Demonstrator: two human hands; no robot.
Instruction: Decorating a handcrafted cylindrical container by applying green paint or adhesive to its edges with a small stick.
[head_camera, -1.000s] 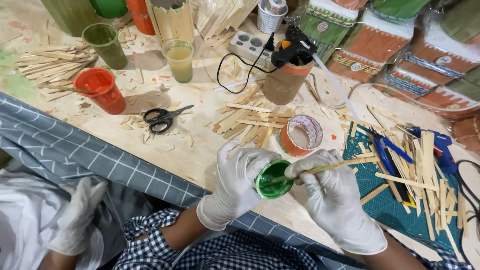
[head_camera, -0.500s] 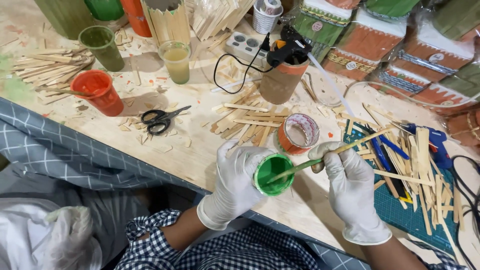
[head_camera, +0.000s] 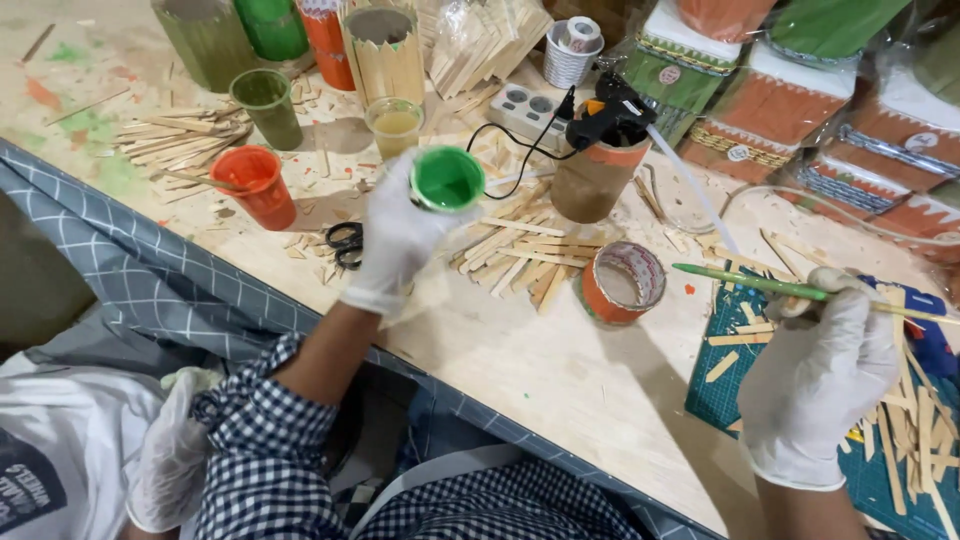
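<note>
1. The left hand (head_camera: 400, 235), in a white glove, has its fingers curled tight around a small cup (head_camera: 446, 178) of green paint, held up above the table (head_camera: 560, 370) with its mouth facing us.
2. The right hand (head_camera: 815, 385), also gloved, pinches a stick (head_camera: 790, 290) between thumb and fingers; the stick's far end is painted green and points left, level with the table.
3. The two hands are well apart, the cup over the scissors (head_camera: 345, 243), the stick over the edge of a green cutting mat (head_camera: 735, 395).
4. Between them sits a roll of orange tape (head_camera: 620, 283), with a heap of bare sticks (head_camera: 520, 245) just beside it.
5. Behind the heap stands a tube (head_camera: 590, 180) with a black glue gun (head_camera: 610, 122) resting on top, its cord running to a power strip (head_camera: 525, 105).
6. Farther left are an orange cup (head_camera: 255, 185), a dark green cup (head_camera: 265, 105) and a yellowish cup (head_camera: 397, 125).
7. At the lower left, another person's gloved hand (head_camera: 170, 460) hangs by the checked cloth (head_camera: 150, 280).
</note>
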